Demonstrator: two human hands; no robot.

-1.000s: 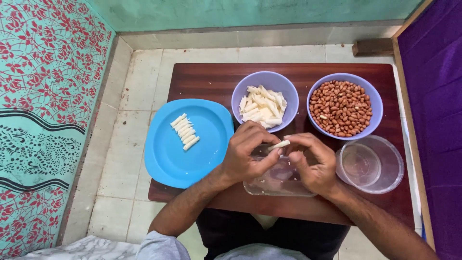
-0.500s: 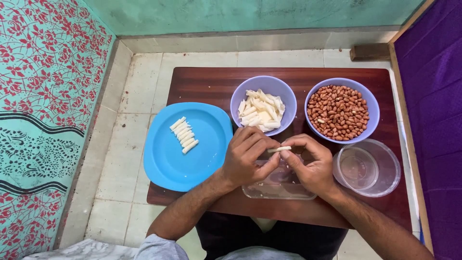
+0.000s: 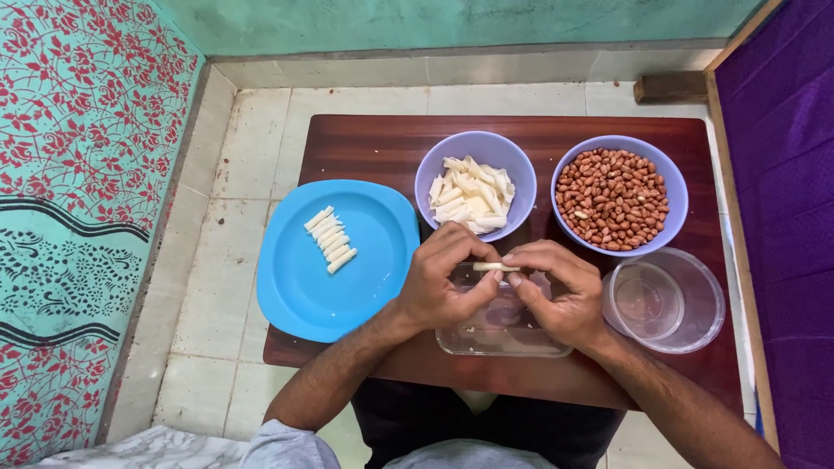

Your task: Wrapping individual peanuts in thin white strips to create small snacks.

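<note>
Right over the tray, nearest the body: left hand and right hand brought together, fingertips closed on the two ends of one white stick, neither hand slack. Compared with a second ago, sits flatter and a touch lower above the tray now, where it showed slightly tipped up toward the right hand; compared with half a second ago, hardly shifts at all. Same pinch at both ends throughout, thumbs underneath, knuckles bunched closer over the tray's middle. Cannot tell whether the stick is being rolled, pressed or stuffed, since the fingers cover most of it. Inside the tray, only faint pale smears visible past the hands. Just right of the tray, a clear round tub, bare inside, untouched. Left of the tray, a blue plate with a short row of finished white rolls laid side by side, the count looking unchanged. Beyond the tray, a lilac bowl of white strips; beyond and right, a second bowl heaped with peanuts. Under all of it, a dark wooden table. Far beyond the tray, pale floor tiles and a wooden block by the wall.
</note>
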